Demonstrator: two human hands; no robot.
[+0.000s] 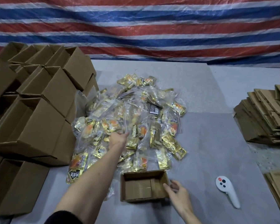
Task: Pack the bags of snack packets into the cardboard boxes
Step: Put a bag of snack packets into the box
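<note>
On my far left, assembled cardboard boxes (39,101) stand stacked, some cut off by the frame edge. My left hand (118,139) reaches into the heap of clear bags of gold snack packets (132,120) on the grey worktop (208,143); its fingers are buried in plastic, so I cannot tell its grip. The packets carry black-and-white lettering too blurred to read. An open box (143,185) sits just below the heap, my right hand (176,194) touching its right wall with relaxed fingers spread. Further right lies a white controller (227,190), then flattened cartons (265,117), partly cropped.
</note>
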